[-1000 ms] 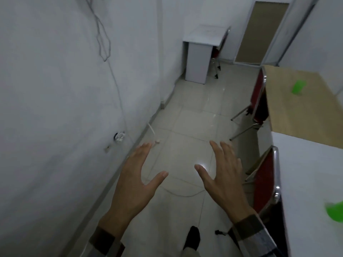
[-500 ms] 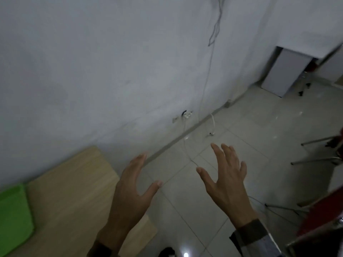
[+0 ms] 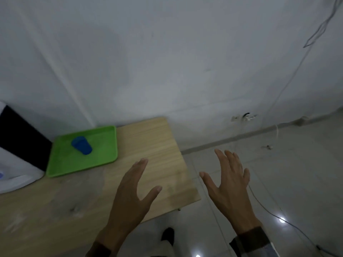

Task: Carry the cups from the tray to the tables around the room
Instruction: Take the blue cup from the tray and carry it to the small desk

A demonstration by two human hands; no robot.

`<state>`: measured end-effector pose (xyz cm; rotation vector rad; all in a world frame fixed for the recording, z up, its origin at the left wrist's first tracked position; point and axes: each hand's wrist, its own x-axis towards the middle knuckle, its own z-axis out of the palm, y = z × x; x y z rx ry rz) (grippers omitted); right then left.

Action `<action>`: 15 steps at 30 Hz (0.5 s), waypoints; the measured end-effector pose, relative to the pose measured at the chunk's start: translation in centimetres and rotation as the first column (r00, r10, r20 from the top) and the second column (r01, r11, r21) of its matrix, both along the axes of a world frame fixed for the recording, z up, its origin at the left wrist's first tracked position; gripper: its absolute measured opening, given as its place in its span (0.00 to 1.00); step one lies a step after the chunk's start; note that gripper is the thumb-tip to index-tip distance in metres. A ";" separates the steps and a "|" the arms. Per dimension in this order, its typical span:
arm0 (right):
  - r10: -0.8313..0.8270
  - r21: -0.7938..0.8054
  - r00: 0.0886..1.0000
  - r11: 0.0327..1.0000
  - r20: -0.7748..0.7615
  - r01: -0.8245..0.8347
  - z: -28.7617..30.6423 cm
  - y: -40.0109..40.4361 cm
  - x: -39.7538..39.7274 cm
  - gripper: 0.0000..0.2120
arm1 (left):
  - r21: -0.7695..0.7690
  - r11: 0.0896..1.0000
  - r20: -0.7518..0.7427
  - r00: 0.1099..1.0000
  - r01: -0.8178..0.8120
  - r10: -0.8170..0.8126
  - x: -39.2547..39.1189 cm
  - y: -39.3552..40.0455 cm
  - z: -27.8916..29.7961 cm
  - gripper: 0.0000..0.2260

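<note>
A green tray [image 3: 104, 158] lies on a wooden table [image 3: 152, 145] against the white wall. One blue cup [image 3: 82, 145] lies on its side in the tray. My left hand [image 3: 132, 193] hovers over the table's right part with straight spread fingers, holding nothing, well right of the tray. Beyond the table's right edge my right hand [image 3: 229, 184] is held over the floor, fingers straight and empty.
A white and black appliance [image 3: 18, 151] stands on the table left of the tray. A thin cable [image 3: 267, 206] runs down the wall from a socket [image 3: 245, 116] and across the tiled floor at the right. My foot [image 3: 168, 236] shows below the table edge.
The view has swung left from the corridor to the wall. The wooden table, the tray and the blue cup have come into sight. Both hands stay open and empty.
</note>
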<state>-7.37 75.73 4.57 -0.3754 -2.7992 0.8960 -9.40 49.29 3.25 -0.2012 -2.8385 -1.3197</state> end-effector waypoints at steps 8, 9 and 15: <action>0.178 -0.007 0.984 0.984 0.010 -0.178 -1.0 -9.3 -2.2 0.34 | 0.044 0.971 0.003 0.972 -0.234 0.234 1.0 -9.3 -1.7 0.35; 0.195 -0.005 0.981 0.981 0.009 -0.195 -1.1 -10.6 -2.8 0.34 | 0.049 0.965 0.008 0.966 -0.259 0.258 0.9 -10.6 -2.1 0.35; 0.279 -0.019 0.960 0.960 0.006 -0.279 -2.8 -19.8 -7.4 0.33 | 0.014 0.940 0.022 0.940 -0.340 0.339 -2.6 -19.6 -5.3 0.41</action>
